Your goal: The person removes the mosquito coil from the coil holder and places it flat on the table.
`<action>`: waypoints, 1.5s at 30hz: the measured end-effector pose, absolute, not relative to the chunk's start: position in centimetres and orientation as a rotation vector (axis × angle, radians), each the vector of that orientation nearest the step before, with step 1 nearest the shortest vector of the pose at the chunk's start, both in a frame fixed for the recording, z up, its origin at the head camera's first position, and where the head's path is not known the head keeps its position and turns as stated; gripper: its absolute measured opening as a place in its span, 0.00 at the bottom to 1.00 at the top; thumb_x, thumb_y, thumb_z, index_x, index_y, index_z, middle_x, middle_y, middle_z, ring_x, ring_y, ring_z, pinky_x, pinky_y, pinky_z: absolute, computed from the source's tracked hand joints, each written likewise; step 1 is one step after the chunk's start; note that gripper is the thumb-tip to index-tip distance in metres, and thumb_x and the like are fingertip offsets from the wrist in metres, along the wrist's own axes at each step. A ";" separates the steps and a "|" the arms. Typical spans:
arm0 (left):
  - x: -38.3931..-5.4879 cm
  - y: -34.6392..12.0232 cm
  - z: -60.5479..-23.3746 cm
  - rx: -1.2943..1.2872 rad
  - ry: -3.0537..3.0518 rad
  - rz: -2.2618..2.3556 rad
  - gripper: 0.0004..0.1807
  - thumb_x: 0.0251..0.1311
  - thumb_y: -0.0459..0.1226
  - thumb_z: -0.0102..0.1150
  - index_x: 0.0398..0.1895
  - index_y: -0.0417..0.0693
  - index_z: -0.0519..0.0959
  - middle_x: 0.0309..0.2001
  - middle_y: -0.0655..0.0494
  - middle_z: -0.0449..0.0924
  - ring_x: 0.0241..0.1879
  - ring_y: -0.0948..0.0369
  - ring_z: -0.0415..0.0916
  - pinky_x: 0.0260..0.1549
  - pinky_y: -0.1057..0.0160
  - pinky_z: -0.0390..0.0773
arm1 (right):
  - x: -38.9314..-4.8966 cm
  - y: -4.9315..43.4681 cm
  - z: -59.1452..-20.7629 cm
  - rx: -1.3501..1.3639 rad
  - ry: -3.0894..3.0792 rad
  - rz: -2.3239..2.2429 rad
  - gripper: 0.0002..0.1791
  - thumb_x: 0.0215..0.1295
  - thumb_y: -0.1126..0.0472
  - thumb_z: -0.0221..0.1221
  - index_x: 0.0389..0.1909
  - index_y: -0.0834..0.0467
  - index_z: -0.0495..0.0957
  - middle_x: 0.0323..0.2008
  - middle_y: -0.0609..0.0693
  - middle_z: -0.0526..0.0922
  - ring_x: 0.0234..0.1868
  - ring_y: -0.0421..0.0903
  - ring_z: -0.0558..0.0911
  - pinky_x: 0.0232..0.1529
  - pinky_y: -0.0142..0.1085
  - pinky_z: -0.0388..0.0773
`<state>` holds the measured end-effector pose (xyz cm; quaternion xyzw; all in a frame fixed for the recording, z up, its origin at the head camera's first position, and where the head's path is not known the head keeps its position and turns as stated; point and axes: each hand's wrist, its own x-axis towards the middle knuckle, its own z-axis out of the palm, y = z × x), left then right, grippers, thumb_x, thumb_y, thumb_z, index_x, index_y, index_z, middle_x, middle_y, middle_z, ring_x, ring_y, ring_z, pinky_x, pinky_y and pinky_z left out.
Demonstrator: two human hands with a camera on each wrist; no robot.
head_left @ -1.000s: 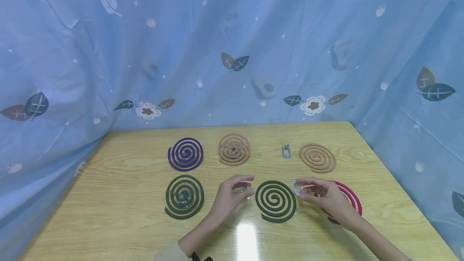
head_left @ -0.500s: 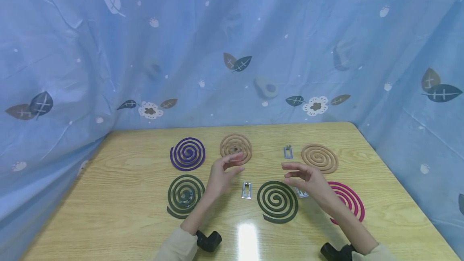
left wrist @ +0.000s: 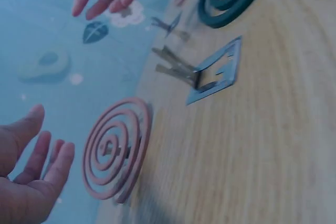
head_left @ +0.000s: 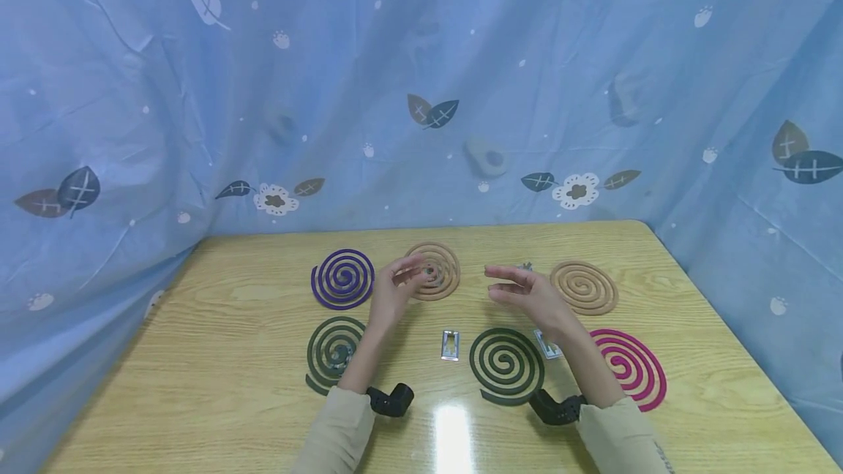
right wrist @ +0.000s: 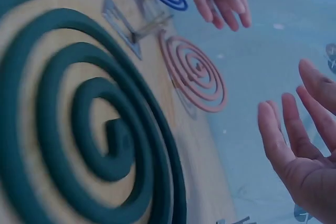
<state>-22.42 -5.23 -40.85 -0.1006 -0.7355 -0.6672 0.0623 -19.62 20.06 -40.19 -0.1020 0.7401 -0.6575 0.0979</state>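
Observation:
My left hand (head_left: pixel 390 300) hovers over the table, fingers loosely bent and holding nothing. Beside its fingertips lies a tan mosquito coil (head_left: pixel 440 274) with a bit of metal at its centre. My right hand (head_left: pixel 535 300), also without anything in it, hangs in the air over the middle right. A metal coil stand (head_left: pixel 526 266) at the back is partly hidden behind it. Two more flat stands lie flanking a dark green coil (head_left: pixel 504 363): one stand (head_left: pixel 445 346) to its left, another stand (head_left: pixel 552 351) to its right. Their upright prongs show in the left wrist view.
A purple coil (head_left: pixel 343 276) lies at the back left. In front of it is a green coil (head_left: pixel 323 353) with metal at its centre. On the right are a tan coil (head_left: pixel 582 287) and a pink coil (head_left: pixel 622 364). A blue curtain (head_left: pixel 421 167) hangs behind the table.
Both hands have let go of the metal stands, which now lie either side of the green coil. The hands have risen and moved toward the back of the table, the right one also leftward.

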 end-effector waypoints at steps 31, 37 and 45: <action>-25.2 -5.6 -42.4 0.055 -2.415 -1.774 0.22 0.56 0.24 0.62 0.56 0.31 0.75 0.55 0.35 0.76 0.53 0.42 0.75 0.50 0.51 0.81 | -27.0 17.3 -41.9 -0.251 1.934 -1.875 0.27 0.68 0.75 0.50 0.67 0.73 0.58 0.66 0.71 0.61 0.65 0.63 0.65 0.61 0.46 0.73; -25.3 -5.4 -42.5 0.069 -2.484 -1.719 0.22 0.57 0.22 0.58 0.57 0.33 0.75 0.55 0.35 0.76 0.52 0.44 0.77 0.47 0.56 0.82 | -27.3 17.0 -42.1 -0.218 1.933 -1.875 0.25 0.69 0.74 0.50 0.66 0.73 0.60 0.66 0.69 0.62 0.64 0.61 0.68 0.61 0.44 0.74; -25.1 -5.4 -42.3 0.081 -2.434 -1.819 0.21 0.57 0.17 0.50 0.56 0.28 0.73 0.56 0.31 0.73 0.53 0.41 0.76 0.48 0.56 0.81 | -27.1 16.5 -42.1 -0.210 1.968 -1.852 0.25 0.69 0.75 0.50 0.66 0.74 0.60 0.66 0.71 0.61 0.65 0.63 0.66 0.61 0.43 0.74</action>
